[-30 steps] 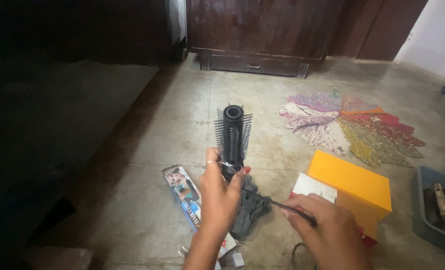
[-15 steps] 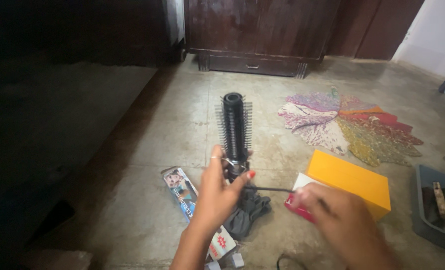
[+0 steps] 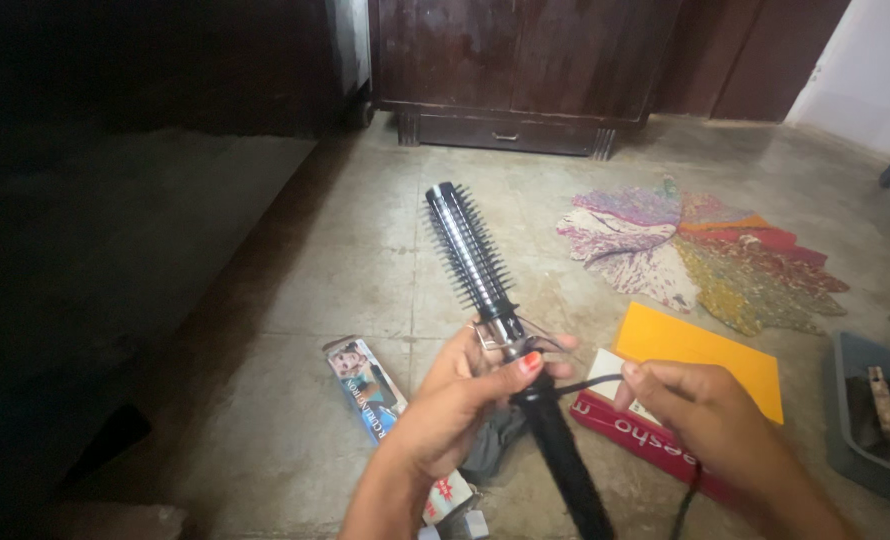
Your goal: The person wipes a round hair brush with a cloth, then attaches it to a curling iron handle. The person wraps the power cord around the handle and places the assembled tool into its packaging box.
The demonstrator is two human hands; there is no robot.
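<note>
Brush now tilted left, was upright. My left hand (image 3: pixel 465 400) clenched on hot brush (image 3: pixel 495 300) neck, above floor; right hand (image 3: pixel 695 410) pinching cord (image 3: pixel 590 383). Rigid, light; grip handle, bristles snag.

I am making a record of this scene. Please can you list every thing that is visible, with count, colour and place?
round brush styler: one, black with silver barrel, held up at centre
cord: one, black, from the handle to the right hand
printed box: one, blue with a picture, on the floor at left
yellow box: one, yellow top, red side, floor at right
patchwork mat: one, many colours, floor behind
wooden cabinet: one, dark brown, at the back
grey tray: one, right edge
left hand: grips the brush neck
right hand: fingers pinch the cord
</note>
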